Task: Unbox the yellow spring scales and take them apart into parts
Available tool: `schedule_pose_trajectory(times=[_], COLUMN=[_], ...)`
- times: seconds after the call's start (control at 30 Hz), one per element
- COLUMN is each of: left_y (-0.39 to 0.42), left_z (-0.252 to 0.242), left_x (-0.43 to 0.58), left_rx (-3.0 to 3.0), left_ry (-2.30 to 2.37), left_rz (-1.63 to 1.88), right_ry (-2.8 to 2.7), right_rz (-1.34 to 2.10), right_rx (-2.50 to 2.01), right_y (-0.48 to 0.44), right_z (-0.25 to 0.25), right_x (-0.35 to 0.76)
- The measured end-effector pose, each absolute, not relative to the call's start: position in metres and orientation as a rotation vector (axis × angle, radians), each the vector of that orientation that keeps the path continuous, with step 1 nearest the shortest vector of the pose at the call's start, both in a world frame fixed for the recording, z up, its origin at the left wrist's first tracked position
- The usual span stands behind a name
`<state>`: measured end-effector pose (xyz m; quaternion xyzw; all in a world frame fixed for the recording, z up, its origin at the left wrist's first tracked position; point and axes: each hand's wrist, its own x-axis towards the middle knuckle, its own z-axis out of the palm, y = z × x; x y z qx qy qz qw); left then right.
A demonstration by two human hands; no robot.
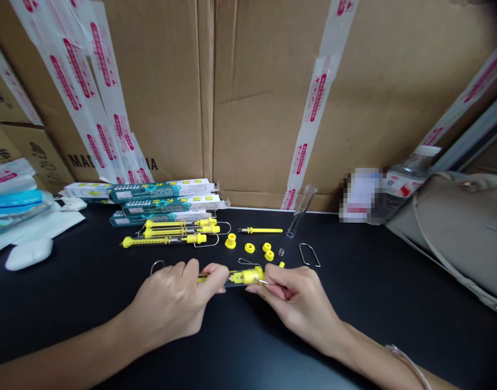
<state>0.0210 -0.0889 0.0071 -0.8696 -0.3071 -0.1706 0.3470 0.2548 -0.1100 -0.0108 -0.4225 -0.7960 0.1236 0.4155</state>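
Spring scale (248,277), a clear tube with yellow parts, is held nearly level between the person's two hands, above the near side of a black table (248,357) in the head view. The left hand (177,298) is closed around its left part, fingers curled over and thumb pressed along it, while a wire loop (157,264) shows just past the knuckles. The right hand (299,298) is drawn into a pinch at the yellow right end, where a thin bit of metal shows at the fingertips; exactly how the fingers grip there cannot be told. Just beyond the hands lie loose parts: a thin wire hook (248,262), a yellow cap (231,242), a yellow ring (249,248), a small spring (281,252) and a bent wire handle (309,255). Behind these are a yellow rod (266,231) and, to its right, a clear tube (299,216) leaning upward. Left of the parts, three other scales (167,241) lie side by side in front of stacked teal-and-white boxes (162,205). A bottle (408,176) and a grey bag (455,227) stand at the right, before large cardboard boxes (256,124).
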Motion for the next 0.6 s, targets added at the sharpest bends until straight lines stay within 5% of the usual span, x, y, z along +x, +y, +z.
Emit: schedule_pose_trajectory(times=[0.6], left_y=[-0.084], left_z=[0.0], left_x=[0.017], left_rx=[-2.182], left_ry=[-0.856], left_rz=[-0.573], right_ry=[-1.989], right_rz=[-0.186], right_rx=[-1.172], right_y=[-0.122], right_z=[-0.009], right_x=[0.247])
